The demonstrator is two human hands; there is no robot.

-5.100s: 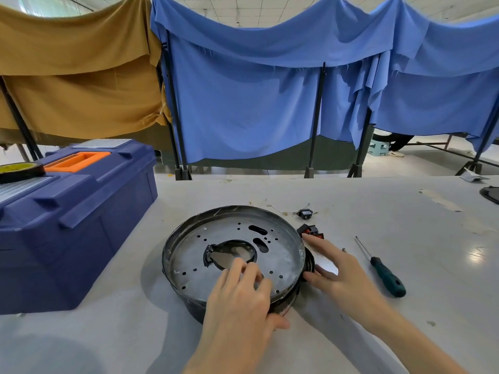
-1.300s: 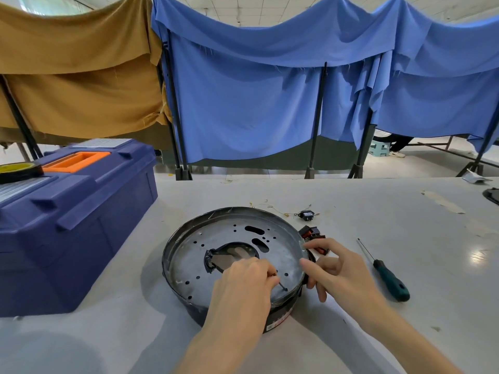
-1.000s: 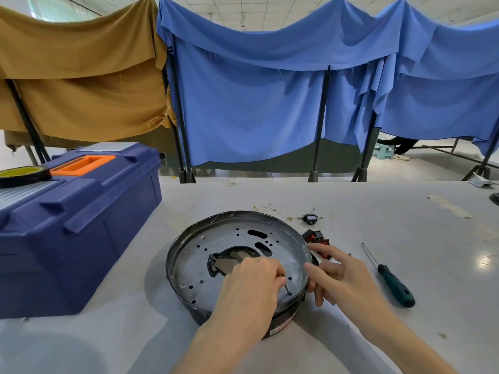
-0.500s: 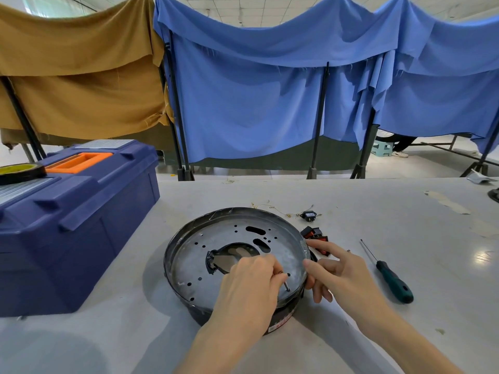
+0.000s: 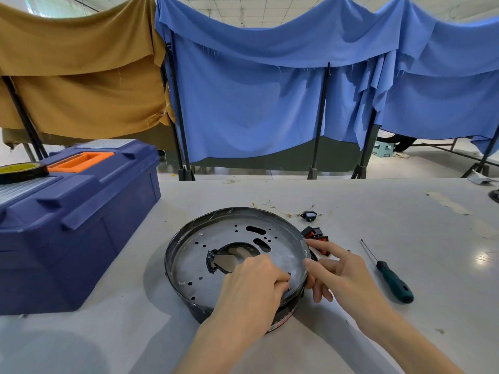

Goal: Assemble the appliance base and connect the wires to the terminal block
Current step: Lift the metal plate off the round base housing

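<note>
The appliance base, a round black pan with a perforated grey metal plate in it, lies on the table in front of me. My left hand rests on the plate's near right part. Its fingertips are curled together and pinch a small screw that they mostly hide. My right hand is against the base's right side: the thumb tip touches the rim, the index finger points at the red rocker switches, and the other fingers bend loosely beside the wall. A small black socket with thin wires lies behind the base.
A green-handled screwdriver lies on the table to the right of my right hand. A large blue toolbox stands at the left with a roll of tape on its lid. Cloth-draped frames stand behind the table.
Five seconds ago my left hand lay flat on the plate; it has curled onto a small screw. In the last second the fingertips dropped closer to the plate and now hide the screw.
</note>
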